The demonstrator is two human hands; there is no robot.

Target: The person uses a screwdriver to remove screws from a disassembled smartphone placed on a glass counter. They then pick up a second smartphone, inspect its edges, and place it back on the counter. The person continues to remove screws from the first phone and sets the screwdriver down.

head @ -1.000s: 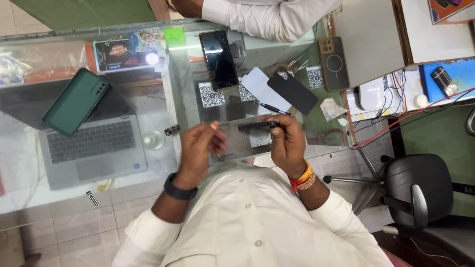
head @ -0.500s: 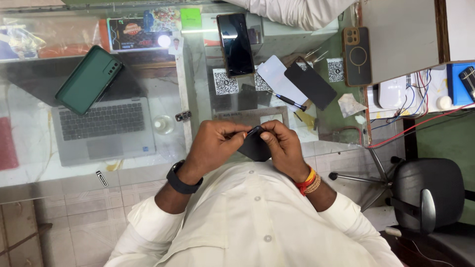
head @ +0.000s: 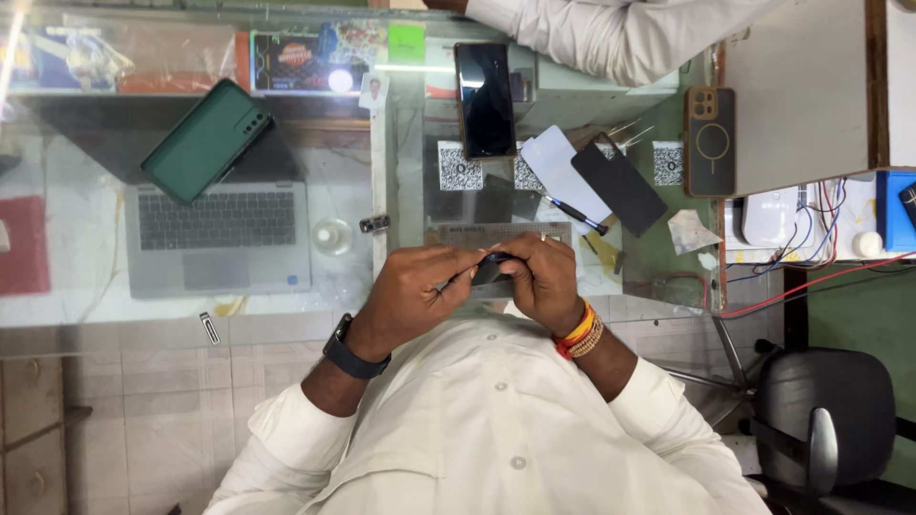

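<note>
**Inspector A:** We note a glass worktop (head: 401, 191) over a tiled floor (head: 124, 401). On it lie a grey laptop (head: 219, 238) with a green phone (head: 205, 140) on its lid at far left, a dark phone (head: 485, 99) face up at far centre, and a black panel (head: 618, 189) to the right. A black office chair (head: 825, 420) stands near right; another person's white sleeve (head: 611, 33) crosses the far edge.

**Inspector B:** Against the frame half a second ago, we find both hands in much the same place and the worktop items unmoved.

**Inspector A:** The small dark part (head: 489, 269) sits between the hands, just over the near edge of the worktop. Its long axis appears to run left to right; we cannot tell which end leads, as the fingers cover most of it.

**Inspector B:** Grip: left hand (head: 412, 296) is closed around the part's left end, right hand (head: 542, 281) pinches its right end.
</note>
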